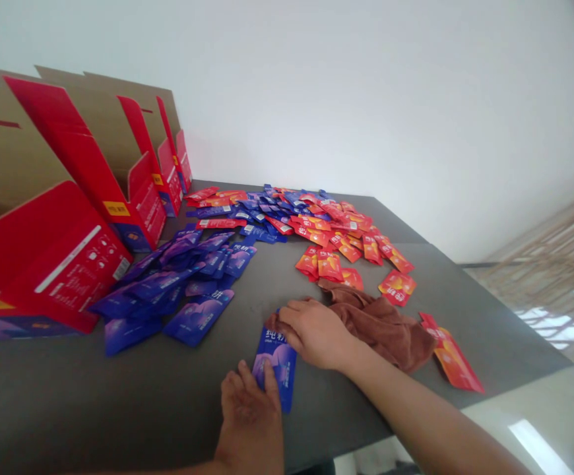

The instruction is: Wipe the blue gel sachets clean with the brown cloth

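Observation:
A blue-purple pouch (278, 363) lies flat on the grey table near its front edge. My left hand (248, 402) rests on the lower left part of this pouch, fingers stretched out and apart. Over the pouch's top end, my right hand (319, 333) is closed on a brown cloth (381, 326), a bit of which shows under the fingertips. The rest of the cloth lies bunched to the right of that hand. Part of the pouch's top is hidden by the right hand.
Open red cardboard boxes (82, 264) stand in a row on the left. Beside them is a heap of blue pouches (168, 284). Mixed red-orange and blue pouches (311, 221) cover the table's back. One orange pouch (452, 356) lies near the right edge, before a white wall (341, 99).

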A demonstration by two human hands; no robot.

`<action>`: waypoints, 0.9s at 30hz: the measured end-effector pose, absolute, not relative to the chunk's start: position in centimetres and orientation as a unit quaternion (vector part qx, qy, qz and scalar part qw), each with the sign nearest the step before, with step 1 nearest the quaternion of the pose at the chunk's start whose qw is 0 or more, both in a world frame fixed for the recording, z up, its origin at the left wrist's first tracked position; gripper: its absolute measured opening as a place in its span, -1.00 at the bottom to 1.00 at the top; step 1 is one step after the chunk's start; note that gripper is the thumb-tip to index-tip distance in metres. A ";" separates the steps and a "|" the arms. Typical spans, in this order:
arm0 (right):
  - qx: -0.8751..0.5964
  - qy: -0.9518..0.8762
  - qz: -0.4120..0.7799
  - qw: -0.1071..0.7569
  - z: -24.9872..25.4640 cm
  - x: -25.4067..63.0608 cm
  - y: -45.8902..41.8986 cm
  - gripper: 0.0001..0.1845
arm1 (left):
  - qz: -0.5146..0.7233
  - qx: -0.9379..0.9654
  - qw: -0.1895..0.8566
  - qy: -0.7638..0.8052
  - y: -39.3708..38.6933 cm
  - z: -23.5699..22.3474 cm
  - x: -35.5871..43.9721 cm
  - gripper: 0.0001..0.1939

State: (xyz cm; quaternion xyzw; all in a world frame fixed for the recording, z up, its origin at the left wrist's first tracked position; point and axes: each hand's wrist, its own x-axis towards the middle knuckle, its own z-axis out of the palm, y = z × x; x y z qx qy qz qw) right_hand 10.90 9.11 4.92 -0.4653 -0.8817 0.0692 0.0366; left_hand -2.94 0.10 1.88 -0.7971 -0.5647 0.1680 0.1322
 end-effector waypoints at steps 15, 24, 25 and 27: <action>-0.401 -0.914 0.044 0.035 4.7 9.0 7.1 -0.81 | 0.205 -0.781 0.174 -0.564 -0.8 2.7 -2.0 -0.55; -0.473 -0.880 -0.021 0.034 3.8 7.6 9.4 -0.85 | 0.223 -0.798 0.116 -0.548 -0.1 4.5 -1.6 -0.53; -0.478 -0.877 -0.026 0.038 3.8 7.4 9.9 -0.86 | 0.225 -0.800 0.105 -0.547 0.1 4.8 -1.6 -0.52; -0.492 -0.869 -0.034 0.046 3.6 6.9 10.8 -0.86 | 0.231 -0.810 0.066 -0.534 0.6 5.4 -1.9 -0.49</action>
